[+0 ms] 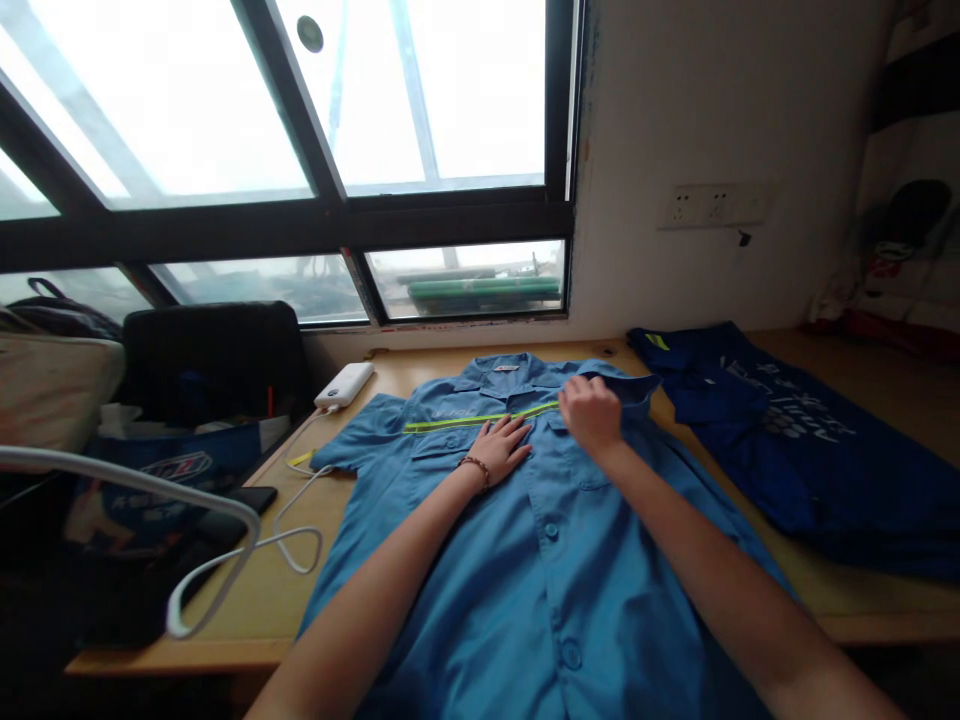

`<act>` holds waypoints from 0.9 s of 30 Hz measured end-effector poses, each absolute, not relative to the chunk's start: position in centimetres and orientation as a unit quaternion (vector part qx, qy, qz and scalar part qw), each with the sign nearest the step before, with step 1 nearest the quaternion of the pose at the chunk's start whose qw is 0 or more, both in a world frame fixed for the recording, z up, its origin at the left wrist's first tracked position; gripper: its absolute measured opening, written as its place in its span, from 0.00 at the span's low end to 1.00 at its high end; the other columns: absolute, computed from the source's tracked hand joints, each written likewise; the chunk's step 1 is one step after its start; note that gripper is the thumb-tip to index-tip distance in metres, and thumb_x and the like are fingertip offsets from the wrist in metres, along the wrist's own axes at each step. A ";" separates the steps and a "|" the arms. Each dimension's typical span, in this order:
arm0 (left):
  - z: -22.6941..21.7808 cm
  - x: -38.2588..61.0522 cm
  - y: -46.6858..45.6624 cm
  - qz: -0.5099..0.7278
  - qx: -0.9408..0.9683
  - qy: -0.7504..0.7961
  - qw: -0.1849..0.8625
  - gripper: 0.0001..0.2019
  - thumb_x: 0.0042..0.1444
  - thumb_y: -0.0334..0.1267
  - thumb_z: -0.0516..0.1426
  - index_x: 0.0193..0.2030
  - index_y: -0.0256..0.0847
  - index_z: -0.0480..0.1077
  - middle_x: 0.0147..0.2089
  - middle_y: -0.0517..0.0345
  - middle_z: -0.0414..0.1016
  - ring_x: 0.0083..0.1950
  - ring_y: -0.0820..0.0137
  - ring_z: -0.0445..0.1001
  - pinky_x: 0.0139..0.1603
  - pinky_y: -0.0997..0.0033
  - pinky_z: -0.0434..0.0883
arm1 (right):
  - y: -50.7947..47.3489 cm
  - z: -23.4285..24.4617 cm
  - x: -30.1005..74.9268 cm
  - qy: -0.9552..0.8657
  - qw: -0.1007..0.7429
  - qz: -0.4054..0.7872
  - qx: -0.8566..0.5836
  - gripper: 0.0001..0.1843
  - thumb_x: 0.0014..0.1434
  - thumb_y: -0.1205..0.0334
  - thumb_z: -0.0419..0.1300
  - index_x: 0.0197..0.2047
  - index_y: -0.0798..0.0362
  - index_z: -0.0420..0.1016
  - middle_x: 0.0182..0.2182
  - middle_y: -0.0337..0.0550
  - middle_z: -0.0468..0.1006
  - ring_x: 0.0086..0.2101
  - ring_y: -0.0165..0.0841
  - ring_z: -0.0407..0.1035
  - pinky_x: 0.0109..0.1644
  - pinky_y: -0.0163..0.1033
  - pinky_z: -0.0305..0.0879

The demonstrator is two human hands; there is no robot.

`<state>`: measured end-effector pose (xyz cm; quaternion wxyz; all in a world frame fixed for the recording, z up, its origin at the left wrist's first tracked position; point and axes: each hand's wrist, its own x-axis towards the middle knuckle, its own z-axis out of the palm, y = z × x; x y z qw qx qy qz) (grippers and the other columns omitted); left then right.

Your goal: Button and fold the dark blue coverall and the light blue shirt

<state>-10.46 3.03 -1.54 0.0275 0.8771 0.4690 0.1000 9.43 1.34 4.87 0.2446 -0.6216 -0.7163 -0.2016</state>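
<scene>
A light blue button-up work shirt (pixel 525 560) with a yellow-green stripe across the chest lies face up on the wooden table (pixel 270 590), collar toward the window. My left hand (pixel 501 447) lies flat on the chest just below the stripe, fingers stretched out, with a bead bracelet on the wrist. My right hand (pixel 592 412) is curled closed on the shirt's fabric near the collar and right shoulder.
A darker blue garment (pixel 795 440) lies on the table to the right. A white power bank (pixel 344 385) with a white cable (pixel 289 515) sits at the left. A black chair (pixel 210 360), bags and a white tube (pixel 150 510) crowd the left side. The window is behind the table.
</scene>
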 end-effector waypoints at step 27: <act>1.8 -25.4 5.9 0.271 0.423 0.861 -0.086 0.18 0.50 0.32 0.47 0.48 0.31 0.62 0.50 0.35 0.62 0.53 0.49 0.60 0.47 0.50 0.59 | 6.4 -3.1 12.7 -0.744 0.119 -0.038 -0.656 0.29 0.57 0.43 0.40 0.58 0.45 0.56 0.58 0.41 0.55 0.56 0.46 0.45 0.55 0.50 0.45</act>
